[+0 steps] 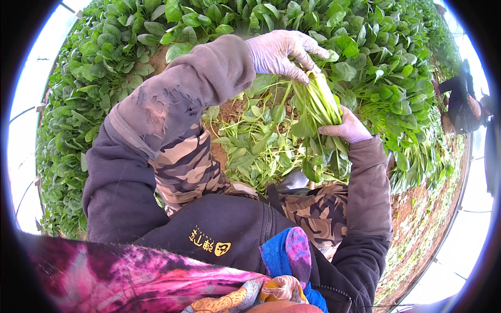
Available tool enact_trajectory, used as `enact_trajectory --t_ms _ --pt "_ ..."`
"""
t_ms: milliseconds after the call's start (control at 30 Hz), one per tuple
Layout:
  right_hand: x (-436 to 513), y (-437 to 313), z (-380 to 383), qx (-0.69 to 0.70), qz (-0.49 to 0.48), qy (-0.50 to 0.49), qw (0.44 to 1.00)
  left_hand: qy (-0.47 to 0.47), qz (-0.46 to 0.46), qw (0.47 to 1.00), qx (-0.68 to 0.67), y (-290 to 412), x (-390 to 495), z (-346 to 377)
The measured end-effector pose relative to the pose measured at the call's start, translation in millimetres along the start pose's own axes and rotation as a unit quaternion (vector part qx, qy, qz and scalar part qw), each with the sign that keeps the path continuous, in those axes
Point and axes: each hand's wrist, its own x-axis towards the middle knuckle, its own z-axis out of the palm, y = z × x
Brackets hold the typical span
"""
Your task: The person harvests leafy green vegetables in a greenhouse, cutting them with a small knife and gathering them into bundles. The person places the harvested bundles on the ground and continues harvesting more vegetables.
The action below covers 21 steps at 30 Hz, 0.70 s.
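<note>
My right hand (348, 127), in a thin pale glove, grips a bunch of spinach (318, 99) around its stems. The pale root ends point up and away from me, and the leaves hang towards my knees. Over the root end arches my left hand (287, 53), gloved too, with its thumb and fingertips at the stem ends. Whether those fingers grip the stems or only touch them is unclear. Below the bunch, loose spinach leaves and stems (250, 152) litter the soil between my legs.
Dense standing spinach (235, 15) surrounds me at the front and left. Cut spinach (422, 160) lies in a heap at my right, beside bare soil (419, 219) strewn with leaf scraps. Another person (464, 101) is partly visible at the far right. Pale sheeting (29, 98) bounds the bed.
</note>
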Motion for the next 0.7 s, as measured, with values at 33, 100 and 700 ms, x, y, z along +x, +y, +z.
enact_trajectory --t_ms 33,100,700 --pt "-0.7 -0.1 -0.7 0.012 0.01 -0.02 1.0 -0.007 -0.01 1.0 -0.015 0.2 -1.9 -0.9" --pt "-1.8 -0.2 -1.5 -0.005 0.01 -0.032 0.999 -0.027 -0.021 0.999 -0.03 1.5 -5.5 -0.9" --pt "-2.7 -2.8 5.8 0.005 0.008 -0.023 1.0 0.2 -0.197 0.94 -0.195 23.1 -7.0 -6.0"
